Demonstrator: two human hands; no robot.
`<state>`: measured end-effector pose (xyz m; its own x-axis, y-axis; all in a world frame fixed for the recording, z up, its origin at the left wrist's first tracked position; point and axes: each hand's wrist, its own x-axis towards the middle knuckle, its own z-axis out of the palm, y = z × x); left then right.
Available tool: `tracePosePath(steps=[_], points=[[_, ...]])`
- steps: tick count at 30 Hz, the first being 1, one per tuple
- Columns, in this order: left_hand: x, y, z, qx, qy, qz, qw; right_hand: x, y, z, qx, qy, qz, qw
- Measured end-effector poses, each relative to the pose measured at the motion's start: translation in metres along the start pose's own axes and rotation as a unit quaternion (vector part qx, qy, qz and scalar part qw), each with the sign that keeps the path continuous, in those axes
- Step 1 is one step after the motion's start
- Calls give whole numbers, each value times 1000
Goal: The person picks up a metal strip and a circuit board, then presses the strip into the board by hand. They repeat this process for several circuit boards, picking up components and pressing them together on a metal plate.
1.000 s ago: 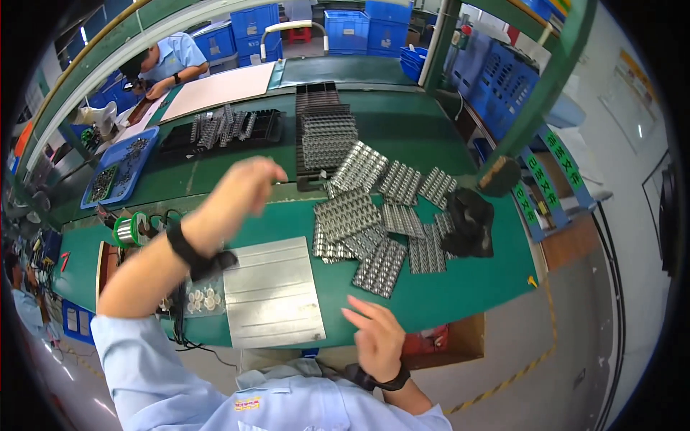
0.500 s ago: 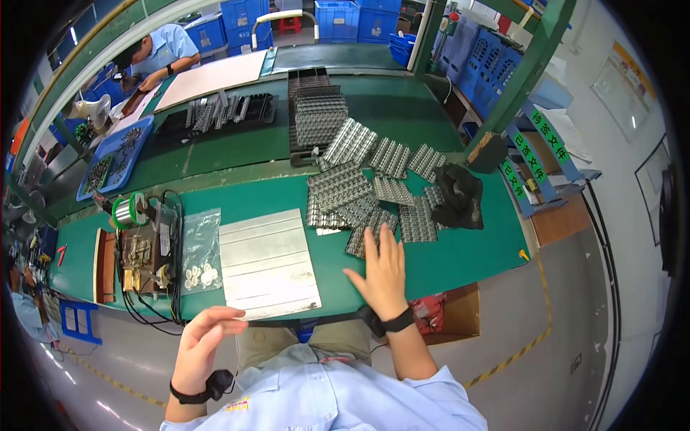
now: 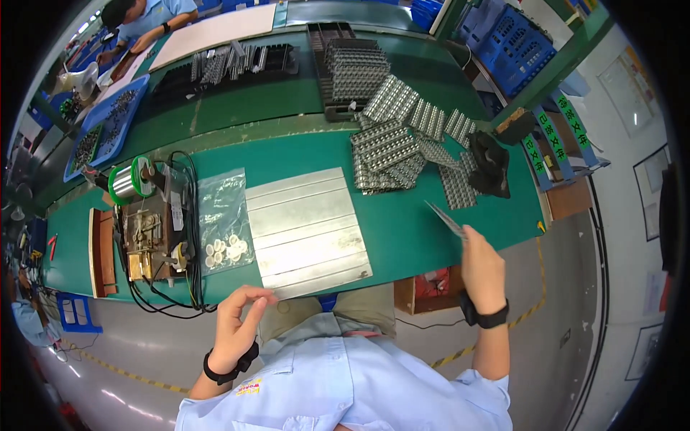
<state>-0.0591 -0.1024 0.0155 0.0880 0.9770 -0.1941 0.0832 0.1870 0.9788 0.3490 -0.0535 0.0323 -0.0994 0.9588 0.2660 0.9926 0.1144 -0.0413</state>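
Tilted almost edge-on, a thin grey ridged panel (image 3: 447, 220) is gripped by my right hand (image 3: 484, 271) above the right part of the green bench. My left hand (image 3: 241, 323) is open, thumb and fingers apart, at the near left corner of a flat silver metal plate (image 3: 307, 226) crossed by straight grooves. Whether its fingertips touch the plate I cannot tell. Beyond my right hand, several similar ridged metal panels (image 3: 388, 149) lie overlapping in a loose pile.
Left of the plate lies a clear bag (image 3: 221, 205) with small white round pieces. Beside it stands a bench device (image 3: 147, 230) with a green-rimmed wire spool (image 3: 131, 181) and cables. A black cloth-like bundle (image 3: 490, 165) sits at right. Farther back are stacked panels (image 3: 358, 68), a blue tray (image 3: 108, 129) and a co-worker (image 3: 147, 21).
My right hand has lifted a ridged panel off the pile and drawn it right, turning it edge-on. The view has shifted; my left hand stays by the plate's near left corner.
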Motion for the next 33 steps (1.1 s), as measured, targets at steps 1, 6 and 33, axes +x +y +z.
tracePosePath(steps=[1,6,33], points=[[3,-1,-2,3,-17,20,1000,-6,-8,-17,-7,-7,5,1000],[20,15,11,26,-11,137,990,1,-65,-35,434,-73,17,898],[49,-10,81,319,28,265,909,24,-97,23,188,-77,-273,940]])
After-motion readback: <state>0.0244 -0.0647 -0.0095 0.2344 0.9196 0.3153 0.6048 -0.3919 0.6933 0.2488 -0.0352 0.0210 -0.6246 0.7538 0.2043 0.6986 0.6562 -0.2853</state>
